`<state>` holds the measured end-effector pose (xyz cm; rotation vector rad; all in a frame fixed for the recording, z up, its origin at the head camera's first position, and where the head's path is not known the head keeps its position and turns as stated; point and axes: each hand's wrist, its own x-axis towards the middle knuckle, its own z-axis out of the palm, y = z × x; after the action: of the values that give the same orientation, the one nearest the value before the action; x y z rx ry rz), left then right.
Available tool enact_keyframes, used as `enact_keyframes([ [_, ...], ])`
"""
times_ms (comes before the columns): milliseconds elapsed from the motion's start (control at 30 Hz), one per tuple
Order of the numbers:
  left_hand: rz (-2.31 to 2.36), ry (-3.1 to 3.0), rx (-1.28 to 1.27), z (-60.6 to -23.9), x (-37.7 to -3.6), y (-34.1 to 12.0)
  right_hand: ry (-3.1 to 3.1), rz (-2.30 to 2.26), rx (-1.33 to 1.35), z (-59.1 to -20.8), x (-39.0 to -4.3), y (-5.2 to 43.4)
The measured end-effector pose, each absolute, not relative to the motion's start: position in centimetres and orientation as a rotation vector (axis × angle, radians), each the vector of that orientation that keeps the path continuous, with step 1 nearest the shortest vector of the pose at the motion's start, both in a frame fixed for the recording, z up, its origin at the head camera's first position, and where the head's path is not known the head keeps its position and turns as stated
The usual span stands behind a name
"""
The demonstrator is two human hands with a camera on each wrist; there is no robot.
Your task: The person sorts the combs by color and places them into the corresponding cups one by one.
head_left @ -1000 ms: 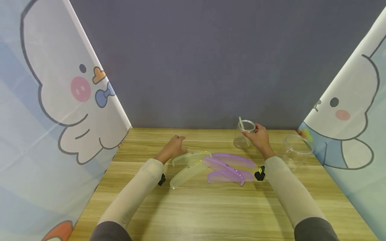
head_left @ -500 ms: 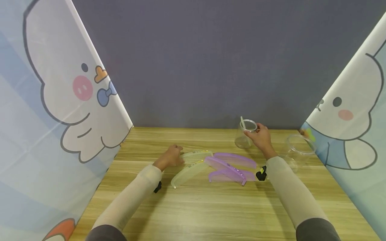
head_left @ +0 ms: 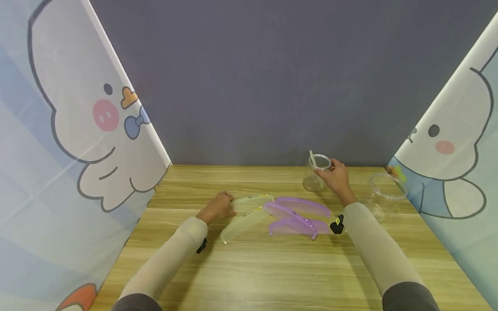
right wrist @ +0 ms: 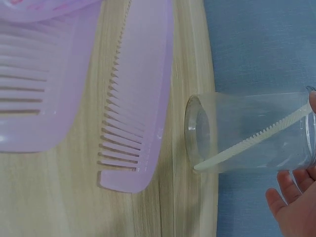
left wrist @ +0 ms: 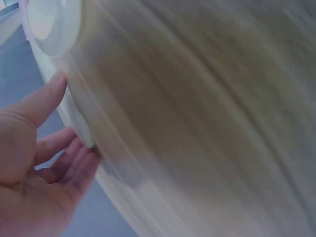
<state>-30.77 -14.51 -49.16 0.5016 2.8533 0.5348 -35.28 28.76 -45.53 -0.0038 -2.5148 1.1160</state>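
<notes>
Clear plastic jar point(head_left: 309, 178) near the desk's point(head_left: 249, 268) far edge, closer to its right corner, with right hand point(head_left: 336, 180) clamped on the rim; likely to tip if tugged sideways. Farther yellow-green comb point(head_left: 253, 200), flat left of centre, with left hand point(head_left: 216, 208) around its left end; cannot tell whether gripped, so might slip if lifted loosely. Nearer yellow-green comb point(head_left: 242, 223), liable to drag if snagged. Slanting comb point(right wrist: 232, 151) inside the jar, prone to spilling with any tilt.
</notes>
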Motion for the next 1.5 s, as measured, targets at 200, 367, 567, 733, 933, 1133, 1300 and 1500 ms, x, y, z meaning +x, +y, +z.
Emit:
enact_keyframes([
  [200, 0.552, 2.827, 0.486, -49.5, -30.9, -15.0, -2.518, 1.128, 0.003, -45.9, -35.4, 29.0],
  [367, 0.566, 2.838, 0.508, -49.5, -30.9, -15.0, -2.515, 1.121, -0.006, -46.0, -35.4, 28.9],
  [567, 0.554, 2.852, 0.527, -49.3, -30.9, -15.0, -2.541, 1.135, -0.008, -45.8, -35.3, 28.9],
  [733, 0.565, 2.869, 0.533, -49.1, -31.0, -15.0, -2.539, 1.126, -0.013, -45.8, -35.3, 28.9],
  [933, 0.563, 2.891, 0.538, -49.1, -31.2, -15.0, -2.518, 1.125, -0.007, -45.7, -35.5, 28.9],
  [1133, 0.593, 2.891, 0.520, -49.0, -31.4, -15.3, -2.517, 1.126, -0.008, -45.8, -35.5, 28.8],
  [1300, 0.617, 2.904, 0.562, -49.0, -31.8, -15.6, -2.522, 1.116, -0.002, -45.7, -35.5, 28.8],
  [1500, 0.650, 2.945, 0.653, -49.0, -32.2, -16.0, -2.526, 1.117, -0.003, -45.7, -35.4, 28.8],
])
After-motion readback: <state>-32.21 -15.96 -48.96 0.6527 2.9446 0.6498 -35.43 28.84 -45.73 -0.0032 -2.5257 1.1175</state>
